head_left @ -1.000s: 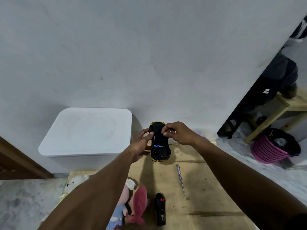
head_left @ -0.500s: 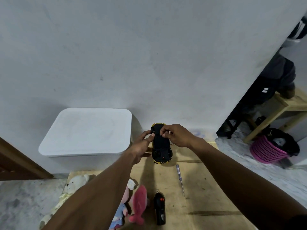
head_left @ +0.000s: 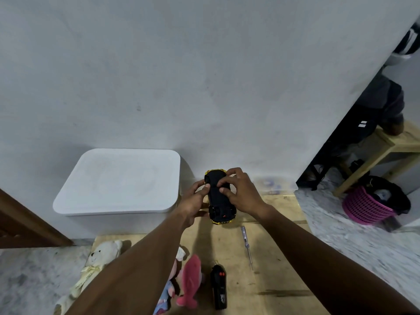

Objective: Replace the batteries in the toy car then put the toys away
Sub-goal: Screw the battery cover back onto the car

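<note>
Both hands, L (head_left: 193, 201) & R (head_left: 241, 192), grip upturned toy car (head_left: 219, 198).

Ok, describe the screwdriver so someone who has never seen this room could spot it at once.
Find the wooden board on the floor beside the white lidded box. On it, right of the black remote, lies the screwdriver. It is the only thin thing there: pale handle, metal shaft.
</note>
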Demonstrator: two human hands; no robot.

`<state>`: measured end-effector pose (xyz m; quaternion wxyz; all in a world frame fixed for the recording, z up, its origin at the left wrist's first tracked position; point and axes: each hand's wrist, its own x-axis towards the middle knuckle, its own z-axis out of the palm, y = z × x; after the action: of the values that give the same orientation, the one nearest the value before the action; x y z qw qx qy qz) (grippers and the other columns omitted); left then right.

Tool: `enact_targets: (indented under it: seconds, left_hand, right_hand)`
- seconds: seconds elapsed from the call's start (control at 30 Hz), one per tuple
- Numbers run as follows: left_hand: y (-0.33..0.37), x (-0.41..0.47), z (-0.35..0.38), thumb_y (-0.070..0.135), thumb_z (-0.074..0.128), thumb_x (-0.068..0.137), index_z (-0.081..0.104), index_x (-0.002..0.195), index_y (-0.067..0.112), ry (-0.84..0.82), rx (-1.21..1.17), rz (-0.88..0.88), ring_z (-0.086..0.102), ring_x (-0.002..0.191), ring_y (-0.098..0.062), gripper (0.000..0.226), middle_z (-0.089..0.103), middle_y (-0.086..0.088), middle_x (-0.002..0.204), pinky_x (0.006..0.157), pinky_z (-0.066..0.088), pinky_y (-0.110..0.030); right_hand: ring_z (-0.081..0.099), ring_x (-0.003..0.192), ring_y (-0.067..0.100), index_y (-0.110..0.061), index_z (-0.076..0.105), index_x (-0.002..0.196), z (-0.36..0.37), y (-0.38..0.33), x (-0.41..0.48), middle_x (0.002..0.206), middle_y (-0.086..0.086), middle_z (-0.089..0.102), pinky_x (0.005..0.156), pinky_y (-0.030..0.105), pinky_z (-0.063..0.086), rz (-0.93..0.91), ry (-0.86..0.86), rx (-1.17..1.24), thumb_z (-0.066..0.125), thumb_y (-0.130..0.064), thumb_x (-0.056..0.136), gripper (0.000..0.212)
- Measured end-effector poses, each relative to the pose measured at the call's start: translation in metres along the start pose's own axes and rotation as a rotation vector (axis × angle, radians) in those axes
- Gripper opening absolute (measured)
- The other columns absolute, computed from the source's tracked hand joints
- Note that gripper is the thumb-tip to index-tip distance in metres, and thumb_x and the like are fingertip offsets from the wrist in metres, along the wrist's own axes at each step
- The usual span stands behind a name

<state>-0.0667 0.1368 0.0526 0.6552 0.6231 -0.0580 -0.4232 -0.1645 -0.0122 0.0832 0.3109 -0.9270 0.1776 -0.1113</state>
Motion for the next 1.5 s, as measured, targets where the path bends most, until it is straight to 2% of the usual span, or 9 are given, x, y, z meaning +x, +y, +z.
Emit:
enact_targets:
  seconds: [0.23, 0.33, 0.43, 0.57, 0.77, 1.03, 1.23, 1.37, 1.5]
  left_hand:
    - [0.007, 0.001, -0.002, 0.039, 0.057, 0.098, 0.061, 0.120, 0.040, -0.034, -0.035, -0.022, 0.072, 0.062, -0.016, 0.022, 0.074, 0.004, 0.105, 0.058, 0.056, -0.033]
    - [0.006, 0.003, -0.004, 0.034, 0.073, 0.087, 0.061, 0.118, 0.040, -0.039, -0.005, -0.014, 0.072, 0.070, -0.021, 0.034, 0.075, -0.001, 0.098, 0.066, 0.058, -0.037]
    - [0.003, 0.005, -0.002, 0.026, 0.075, 0.086, 0.058, 0.116, 0.037, -0.026, 0.009, 0.030, 0.072, 0.069, -0.019, 0.036, 0.076, 0.001, 0.090, 0.058, 0.057, -0.034]
    - [0.002, 0.005, 0.000, 0.022, 0.075, 0.087, 0.057, 0.117, 0.034, -0.013, 0.023, 0.049, 0.073, 0.069, -0.019, 0.037, 0.075, -0.002, 0.093, 0.055, 0.056, -0.032]
    - [0.001, 0.004, -0.003, 0.023, 0.078, 0.085, 0.056, 0.120, 0.033, -0.029, 0.065, 0.027, 0.074, 0.088, -0.031, 0.043, 0.074, -0.008, 0.107, 0.075, 0.061, -0.048]
    - [0.003, 0.004, 0.001, 0.024, 0.076, 0.086, 0.055, 0.122, 0.032, -0.028, 0.067, 0.021, 0.071, 0.097, -0.036, 0.042, 0.072, -0.009, 0.110, 0.075, 0.060, -0.048]
    - [0.001, 0.006, -0.002, 0.023, 0.076, 0.086, 0.056, 0.120, 0.031, -0.014, 0.054, 0.021, 0.071, 0.073, -0.023, 0.041, 0.074, -0.006, 0.105, 0.066, 0.059, -0.041]
    - [0.002, 0.007, -0.006, 0.025, 0.075, 0.087, 0.055, 0.121, 0.031, -0.009, 0.063, 0.025, 0.067, 0.062, -0.016, 0.040, 0.074, -0.002, 0.101, 0.066, 0.057, -0.039]
    - [0.004, 0.006, -0.006, 0.025, 0.076, 0.086, 0.056, 0.120, 0.031, -0.010, 0.057, 0.021, 0.067, 0.061, -0.016, 0.040, 0.074, 0.000, 0.097, 0.067, 0.057, -0.040]
  right_hand:
    - [0.064, 0.099, 0.023, -0.032, 0.058, 0.121, 0.010, -0.006, -0.003, 0.131, -0.003, 0.048, 0.084, 0.038, 0.060, 0.121, 0.026, 0.340, 0.068, -0.009, 0.091, 0.039]
    - [0.067, 0.095, 0.028, -0.038, 0.051, 0.120, 0.013, -0.005, -0.003, 0.130, -0.003, 0.049, 0.079, 0.042, 0.061, 0.160, 0.049, 0.416, 0.070, -0.008, 0.089, 0.047]
    - [0.063, 0.091, 0.027, -0.036, 0.050, 0.118, 0.016, -0.004, 0.000, 0.126, -0.002, 0.052, 0.079, 0.041, 0.059, 0.182, 0.062, 0.436, 0.074, -0.008, 0.083, 0.050]
    - [0.065, 0.075, 0.023, -0.032, 0.057, 0.110, 0.013, -0.003, 0.000, 0.118, -0.002, 0.058, 0.066, 0.036, 0.060, 0.259, 0.067, 0.478, 0.075, -0.017, 0.085, 0.035]
    - [0.066, 0.099, 0.022, -0.023, 0.063, 0.101, 0.005, -0.002, -0.001, 0.111, 0.000, 0.061, 0.064, 0.052, 0.062, 0.348, 0.025, 0.569, 0.070, -0.021, 0.091, 0.013]
    - [0.066, 0.096, 0.025, -0.019, 0.057, 0.100, 0.004, -0.003, 0.003, 0.108, 0.001, 0.058, 0.052, 0.042, 0.061, 0.323, -0.009, 0.553, 0.067, -0.019, 0.093, 0.011]
    - [0.070, 0.087, 0.027, -0.020, 0.064, 0.095, 0.004, -0.003, 0.005, 0.108, -0.001, 0.061, 0.052, 0.041, 0.061, 0.269, -0.017, 0.488, 0.067, -0.017, 0.093, 0.004]
    - [0.066, 0.091, 0.018, -0.031, 0.065, 0.092, 0.008, -0.002, 0.004, 0.119, -0.002, 0.060, 0.073, 0.026, 0.057, 0.113, 0.015, 0.340, 0.070, -0.015, 0.091, 0.017]
    - [0.064, 0.070, 0.001, -0.025, 0.066, 0.090, 0.012, 0.000, 0.006, 0.105, -0.006, 0.063, 0.057, 0.012, 0.051, 0.106, 0.085, 0.327, 0.070, -0.010, 0.090, 0.015]
